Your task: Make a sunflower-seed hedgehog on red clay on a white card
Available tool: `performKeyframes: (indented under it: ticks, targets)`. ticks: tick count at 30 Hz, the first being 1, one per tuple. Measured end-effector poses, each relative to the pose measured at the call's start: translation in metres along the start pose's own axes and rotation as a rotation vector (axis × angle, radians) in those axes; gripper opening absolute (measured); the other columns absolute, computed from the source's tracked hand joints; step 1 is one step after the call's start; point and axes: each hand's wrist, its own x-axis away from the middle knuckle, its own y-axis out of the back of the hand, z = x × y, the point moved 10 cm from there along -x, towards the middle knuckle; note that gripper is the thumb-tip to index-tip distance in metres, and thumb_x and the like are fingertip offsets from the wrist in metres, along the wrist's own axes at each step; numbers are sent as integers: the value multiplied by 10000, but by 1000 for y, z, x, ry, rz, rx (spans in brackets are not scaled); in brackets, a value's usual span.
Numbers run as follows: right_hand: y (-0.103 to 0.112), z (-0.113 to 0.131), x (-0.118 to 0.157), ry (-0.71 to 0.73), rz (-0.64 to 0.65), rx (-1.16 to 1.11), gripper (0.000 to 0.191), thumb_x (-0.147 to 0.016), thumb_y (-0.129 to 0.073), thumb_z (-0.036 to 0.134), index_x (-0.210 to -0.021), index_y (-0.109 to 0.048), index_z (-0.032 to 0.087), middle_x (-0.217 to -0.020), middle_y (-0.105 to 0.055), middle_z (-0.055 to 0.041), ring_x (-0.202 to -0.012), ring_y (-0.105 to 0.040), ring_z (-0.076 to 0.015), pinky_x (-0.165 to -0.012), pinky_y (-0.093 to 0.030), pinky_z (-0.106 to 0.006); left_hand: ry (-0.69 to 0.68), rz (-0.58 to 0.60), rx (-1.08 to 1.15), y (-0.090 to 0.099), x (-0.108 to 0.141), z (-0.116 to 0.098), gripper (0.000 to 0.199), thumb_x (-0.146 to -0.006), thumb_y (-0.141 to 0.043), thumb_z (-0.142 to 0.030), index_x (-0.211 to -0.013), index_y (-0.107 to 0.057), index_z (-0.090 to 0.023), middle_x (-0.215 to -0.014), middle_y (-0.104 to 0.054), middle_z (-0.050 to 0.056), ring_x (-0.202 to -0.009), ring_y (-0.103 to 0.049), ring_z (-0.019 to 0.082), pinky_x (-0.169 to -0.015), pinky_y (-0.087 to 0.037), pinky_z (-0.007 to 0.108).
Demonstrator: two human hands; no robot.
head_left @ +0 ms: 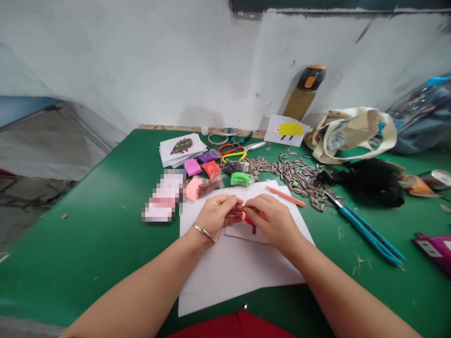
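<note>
The left hand (217, 217) and right hand (276, 223) pinch closed, fingertips (241, 202) meeting, any held piece hidden; red clay (254, 218) on a white card (242, 233) lies nearer the right hand.

The head-worn camera is looking forward and down from just behind the hands, with the person's left forearm (134, 286) and right forearm (345, 291) rising into the frame from 7 and 5 o'clock. A strip of red clothing (232, 326) is showing at the 6 o'clock edge, so the lens is sitting close above the person's own body. The left hand (216, 217) and right hand (275, 223) are filling the middle at arm's reach, over white paper sheets (239, 277) on a green table (81, 234). The view is tilting high enough to be catching a whitewashed wall (141, 61) at 12 o'clock.
</note>
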Motion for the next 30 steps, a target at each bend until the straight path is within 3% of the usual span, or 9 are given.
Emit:
performKeyframes:
  ticks: [3, 6, 10, 17, 24, 30]
  targets:
    - [9, 15, 3, 129, -120, -45, 185, -888, -518, 211, -923, -699, 214, -895, -644, -58, -860, -566, -173, -764, -458, -303, 70, 136, 36, -15, 3, 7, 336, -740, -727, -441, -834, -685, -121, -776, -675, 64, -747, -636, 156, -742, -510, 307]
    - [11, 19, 4, 151, -167, -50, 206, -889, -510, 190, -929, -709, 221, -933, -641, -65, -885, -557, -183, -784, -463, -327, 134, 210, 64, -22, 7, 12, 351, -747, -718, -455, -866, -688, -126, -791, -673, 68, -787, -639, 171, -752, -495, 310]
    - [9, 15, 4, 155, -174, -48, 230, -879, -516, 181, -1011, -697, 233, -983, -655, -63, -928, -560, -198, -825, -472, -361, 147, 175, 60, -18, 7, 15, 324, -678, -787, -405, -824, -692, -132, -801, -669, 53, -754, -634, 145, -736, -477, 274]
    - [-1, -1, 4, 69, -66, -95, 342, -818, -545, 162, -1140, -643, 225, -1144, -636, -81, -1068, -560, -226, -924, -472, -420, 114, 110, 23, -13, 5, 13, 322, -606, -837, -357, -778, -692, -128, -766, -648, 37, -700, -615, 140, -725, -480, 301]
    - [8, 0, 2, 11, -50, -194, 324, -815, -520, 174, -1113, -644, 202, -1156, -640, -89, -1088, -574, -209, -951, -465, -399, 59, 110, 45, -13, 5, 1, 293, -603, -842, -332, -667, -645, -125, -655, -611, 8, -624, -577, 106, -666, -460, 249]
    - [5, 2, 3, -8, -65, -221, 247, -834, -524, 195, -1044, -651, 229, -1095, -661, -69, -1042, -595, -203, -923, -475, -387, 6, 91, -11, -12, 4, 2, 320, -651, -800, -416, -703, -661, -132, -667, -626, 11, -614, -574, 105, -639, -451, 238]
